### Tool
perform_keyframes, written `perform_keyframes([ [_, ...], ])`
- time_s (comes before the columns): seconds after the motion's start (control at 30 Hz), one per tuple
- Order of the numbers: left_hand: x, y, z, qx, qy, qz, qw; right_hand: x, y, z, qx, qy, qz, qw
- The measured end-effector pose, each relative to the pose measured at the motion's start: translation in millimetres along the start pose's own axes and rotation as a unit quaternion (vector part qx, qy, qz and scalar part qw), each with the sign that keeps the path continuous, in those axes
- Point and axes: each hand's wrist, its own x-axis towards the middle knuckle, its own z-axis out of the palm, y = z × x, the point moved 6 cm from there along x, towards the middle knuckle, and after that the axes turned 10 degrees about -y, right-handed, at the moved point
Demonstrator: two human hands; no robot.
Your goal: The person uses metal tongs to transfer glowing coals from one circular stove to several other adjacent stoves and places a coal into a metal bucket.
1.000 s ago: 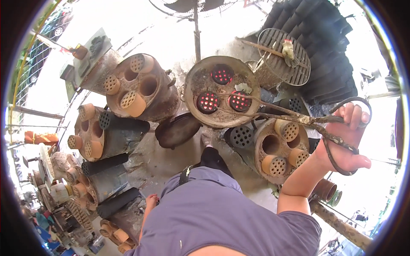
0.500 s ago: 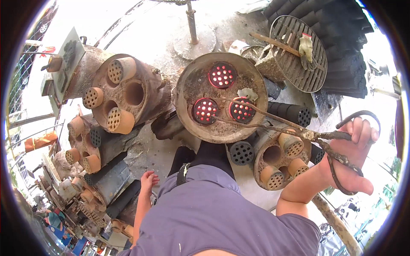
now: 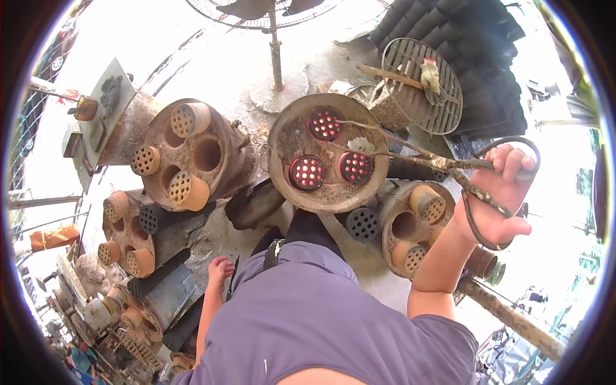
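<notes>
At the far left, a rusty round stove drum with three sockets (image 3: 192, 154) holds pale honeycomb coal cylinders, unlit. The left hand (image 3: 219, 269) hangs low beside the purple-shirted body, fingers loosely curled and empty; a thin dark strip lies just beside it, untouched. At centre, the round rusty stove top (image 3: 328, 153) carries three glowing red honeycomb briquettes (image 3: 307, 172). It now sits nearer the picture's middle than a second ago, as the view has swung. The long rusty iron tongs (image 3: 410, 154) have come in over its right rim, tips above the briquettes, where earlier they stopped short. The right hand (image 3: 497, 192) grips their looped handles, fingers closed through them. So the tongs seem set over the hot coals.
</notes>
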Motion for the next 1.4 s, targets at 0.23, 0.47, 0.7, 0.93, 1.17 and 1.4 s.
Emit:
perform_keyframes([
  [0.23, 13, -48, -32, 0.003, -0.013, -0.014, 1.0, -31, -64, 3, -0.077, 0.008, -0.008, 0.997],
  [0.47, 16, -71, -58, 0.036, -0.017, 0.016, 0.999, -68, -97, -6, -0.112, 0.034, -0.019, 0.993],
  [0.7, 16, -83, -76, 0.077, -0.01, 0.067, 0.995, -80, -88, -22, -0.095, -0.003, -0.046, 0.994],
  [0.93, 20, -92, -82, 0.129, 0.02, 0.086, 0.988, -62, -46, -33, -0.035, -0.053, -0.044, 0.997],
  [1.17, 11, -98, -68, 0.076, 0.03, 0.078, 0.994, -12, 24, -26, -0.141, 0.021, 0.087, 0.986],
  [1.4, 23, -137, -73, 0.063, 0.061, 0.088, 0.992, 7, 5, 6, -0.118, 0.034, 0.077, 0.989],
])
